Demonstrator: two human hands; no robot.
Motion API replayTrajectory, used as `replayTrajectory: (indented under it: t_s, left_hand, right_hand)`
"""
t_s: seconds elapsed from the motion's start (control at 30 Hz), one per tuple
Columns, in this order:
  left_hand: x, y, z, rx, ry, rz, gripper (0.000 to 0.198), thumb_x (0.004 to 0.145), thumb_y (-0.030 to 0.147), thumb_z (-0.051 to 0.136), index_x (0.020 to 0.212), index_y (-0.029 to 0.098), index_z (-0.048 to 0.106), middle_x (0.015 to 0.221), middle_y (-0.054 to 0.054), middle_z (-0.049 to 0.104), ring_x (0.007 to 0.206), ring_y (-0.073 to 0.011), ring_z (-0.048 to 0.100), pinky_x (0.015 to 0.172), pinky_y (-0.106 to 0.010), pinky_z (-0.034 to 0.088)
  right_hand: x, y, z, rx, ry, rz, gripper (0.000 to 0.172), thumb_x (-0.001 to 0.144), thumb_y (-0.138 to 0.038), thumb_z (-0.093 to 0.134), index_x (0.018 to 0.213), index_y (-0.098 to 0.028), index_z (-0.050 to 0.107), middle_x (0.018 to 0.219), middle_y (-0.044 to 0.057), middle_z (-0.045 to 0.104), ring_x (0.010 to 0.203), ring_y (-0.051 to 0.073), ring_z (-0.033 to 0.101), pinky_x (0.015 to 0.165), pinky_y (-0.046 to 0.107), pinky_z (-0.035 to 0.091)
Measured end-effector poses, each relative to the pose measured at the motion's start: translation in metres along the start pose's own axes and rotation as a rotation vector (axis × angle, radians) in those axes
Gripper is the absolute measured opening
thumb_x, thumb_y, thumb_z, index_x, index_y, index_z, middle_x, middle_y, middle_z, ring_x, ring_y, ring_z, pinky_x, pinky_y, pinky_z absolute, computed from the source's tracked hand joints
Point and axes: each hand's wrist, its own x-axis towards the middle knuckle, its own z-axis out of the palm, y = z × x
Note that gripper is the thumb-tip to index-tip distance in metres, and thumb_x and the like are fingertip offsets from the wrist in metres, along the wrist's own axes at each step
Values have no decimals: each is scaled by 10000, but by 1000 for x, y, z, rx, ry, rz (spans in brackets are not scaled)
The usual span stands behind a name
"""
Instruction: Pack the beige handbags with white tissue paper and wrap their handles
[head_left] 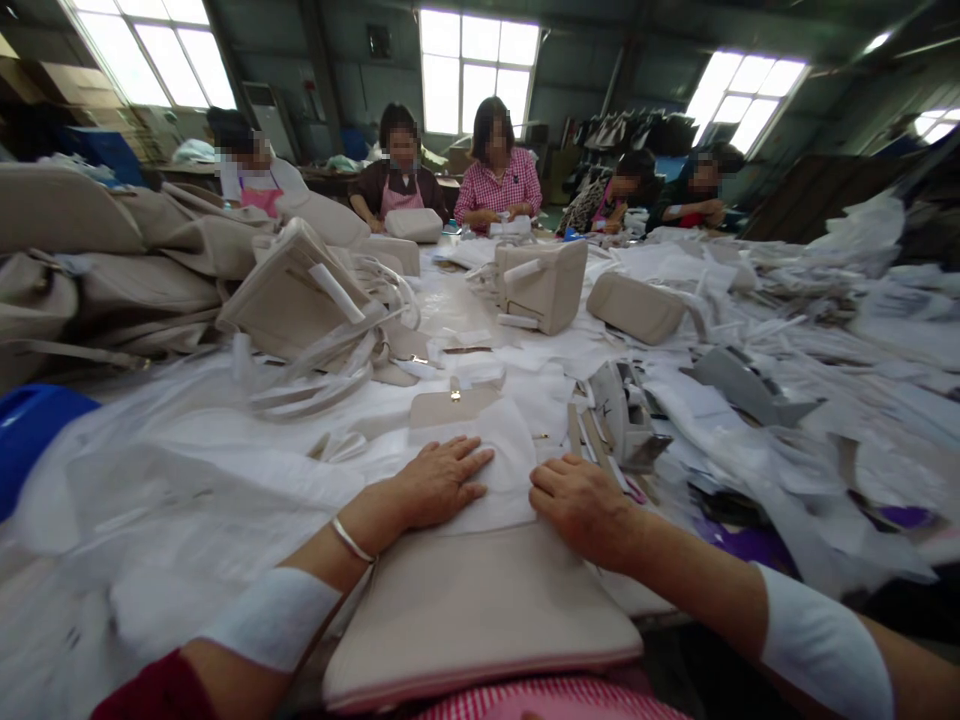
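A beige handbag (487, 610) lies flat at the table's near edge, up against my apron. Over its far part is a thin white wrapping sheet (512, 440). My left hand (442, 485) rests flat on that sheet, fingers stretched out and spread. At the sheet's right edge, my right hand (581, 505) has its fingers curled and closed on the thin material; the fingertips are partly hidden. Just beyond the sheet, a beige flap (435, 408) with a small gold clasp (455, 390) shows.
Grey tape dispensers (626, 415) stand to the right among loose white wrapping. Beige bags (544, 285) sit farther across the table, with a large pile (112, 285) at left. A blue object (34, 435) is at the left edge. Several co-workers sit along the far side.
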Motion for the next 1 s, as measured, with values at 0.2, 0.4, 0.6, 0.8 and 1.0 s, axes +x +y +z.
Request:
replayTrajectory:
  t_s: [0.2,0.4,0.6,0.8,1.0]
  left_hand:
    - [-1,0,2,-23,-9,-22,584,956,504,381,1497,301,297,1579,-97,275,1432,-289,281,1132,-490,236]
    - [-3,5,0,-18,3,-38,569,962,503,334,1496,309,298,1578,-92,283,1432,-308,276,1113,-527,251]
    - [-5,6,0,7,9,-49,578,961,520,311,1497,305,299,1573,-100,292,1429,-312,280,1113,-525,251]
    - [-4,4,3,5,-1,-42,575,963,517,307,1498,309,291,1578,-103,280,1430,-315,274,1109,-544,248]
    - [-4,7,1,46,-19,-35,590,961,522,328,1499,284,284,1572,-112,291,1431,-306,274,1119,-538,241]
  right_hand:
    - [-10,22,-8,314,130,400,189,857,-139,485,932,-169,655,866,70,658,774,180,596,723,306,425]
    - [25,22,18,1138,175,905,503,819,-378,614,1248,-138,506,744,-5,617,521,116,558,519,252,437]
    - [49,14,17,1545,240,903,706,717,-295,691,1353,-141,428,589,-100,464,441,77,412,426,206,310]
    - [24,31,16,999,87,903,456,712,-145,610,1168,-136,614,568,-65,494,497,98,441,484,224,329]
    - [27,34,-12,446,177,574,291,828,-200,557,1088,-142,673,837,61,678,751,173,598,733,296,447]
